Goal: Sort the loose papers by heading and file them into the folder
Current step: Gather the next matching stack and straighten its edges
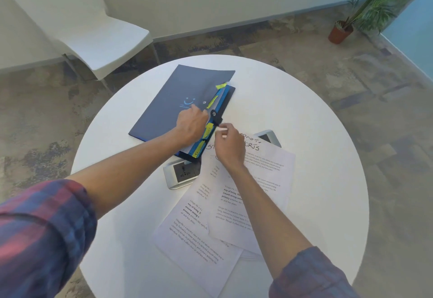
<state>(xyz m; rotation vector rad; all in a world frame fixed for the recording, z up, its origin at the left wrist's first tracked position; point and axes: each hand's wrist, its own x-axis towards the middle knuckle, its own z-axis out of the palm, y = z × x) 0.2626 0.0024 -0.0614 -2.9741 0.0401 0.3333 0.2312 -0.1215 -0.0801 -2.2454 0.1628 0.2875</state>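
Note:
A dark blue expanding folder lies on the round white table, its cover slightly lifted over blue dividers with yellow-green tabs. My left hand rests on the cover near the opening edge, fingers curled at that edge. My right hand pinches the black strap closure at the folder's edge. Several loose printed papers lie fanned out on the near side of the table, under my right forearm; the top one bears a handwritten heading.
Two pop-up power sockets sit in the table, one beside the folder's near corner, the other partly under the papers. A white chair stands at the far left. A potted plant stands on the floor at the far right.

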